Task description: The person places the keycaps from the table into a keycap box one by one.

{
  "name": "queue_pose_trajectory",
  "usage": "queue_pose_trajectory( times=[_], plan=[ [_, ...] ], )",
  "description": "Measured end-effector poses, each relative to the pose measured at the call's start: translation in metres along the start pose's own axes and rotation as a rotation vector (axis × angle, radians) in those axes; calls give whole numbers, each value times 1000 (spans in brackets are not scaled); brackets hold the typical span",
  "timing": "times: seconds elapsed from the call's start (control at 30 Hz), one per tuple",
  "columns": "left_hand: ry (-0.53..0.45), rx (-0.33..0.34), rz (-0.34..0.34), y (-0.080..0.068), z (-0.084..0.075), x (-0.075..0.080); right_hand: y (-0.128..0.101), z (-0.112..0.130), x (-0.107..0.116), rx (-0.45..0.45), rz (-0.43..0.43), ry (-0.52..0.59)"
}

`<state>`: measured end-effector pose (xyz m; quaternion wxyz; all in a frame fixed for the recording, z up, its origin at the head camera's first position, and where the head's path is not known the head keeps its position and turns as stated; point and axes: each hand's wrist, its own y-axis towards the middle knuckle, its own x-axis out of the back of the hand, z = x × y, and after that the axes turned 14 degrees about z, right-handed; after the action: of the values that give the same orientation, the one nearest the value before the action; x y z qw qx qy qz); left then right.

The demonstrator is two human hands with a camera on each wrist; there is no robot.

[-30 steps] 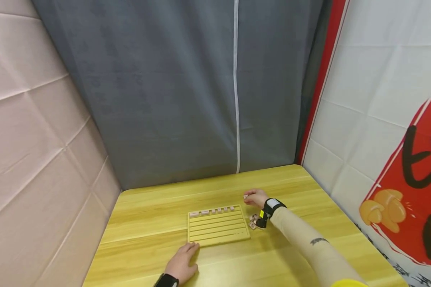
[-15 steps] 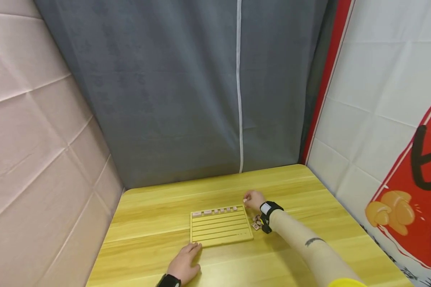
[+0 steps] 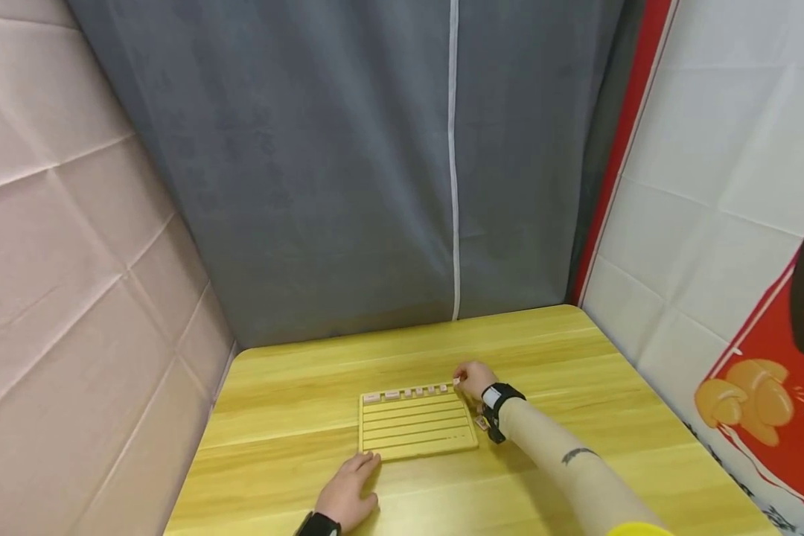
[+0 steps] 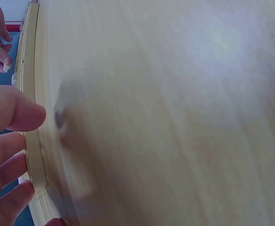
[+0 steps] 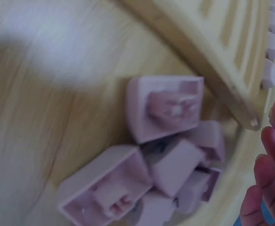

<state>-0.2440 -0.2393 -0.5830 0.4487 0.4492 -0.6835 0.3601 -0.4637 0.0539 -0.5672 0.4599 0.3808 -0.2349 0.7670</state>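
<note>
A pale wooden tray with long parallel grooves [image 3: 418, 426] lies on the table. Several pinkish keycaps stand along its top groove, a long keycap [image 3: 371, 397] leftmost. At the tray's top right corner, my right hand [image 3: 472, 380] pinches a small keycap [image 3: 455, 381] between thumb and fingers. Fingertips of my left hand [image 3: 345, 497] rest against the lower left corner; the left wrist view shows its fingers [image 4: 15, 200] along the tray's side. Loose keycaps [image 5: 168, 106] lie heaped beside the tray's right edge, under my right wrist, some showing their hollow undersides.
The wood-grain table [image 3: 275, 424] ends at a grey curtain [image 3: 348, 186] behind. Pale cloth walls flank it, and the right one bears a red printed panel [image 3: 777, 357].
My right hand has come down and toward me with the keycap, to the tray's top right corner. The left hand stays at the lower left corner. The head view has shifted slightly.
</note>
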Motion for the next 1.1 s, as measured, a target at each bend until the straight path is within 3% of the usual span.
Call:
queue_pose_trajectory(
  times=[0.17,0.4,1.1],
  plan=[
    [-3,0,-6,0,-1,2,0,3,-2,-48,40,-94],
    [-9,8,-3,0,-2,3,2,3,-5,-24,42,-143],
    [-9,25,-4,3,2,-3,-1,4,-18,-12,-55,-344]
  ],
)
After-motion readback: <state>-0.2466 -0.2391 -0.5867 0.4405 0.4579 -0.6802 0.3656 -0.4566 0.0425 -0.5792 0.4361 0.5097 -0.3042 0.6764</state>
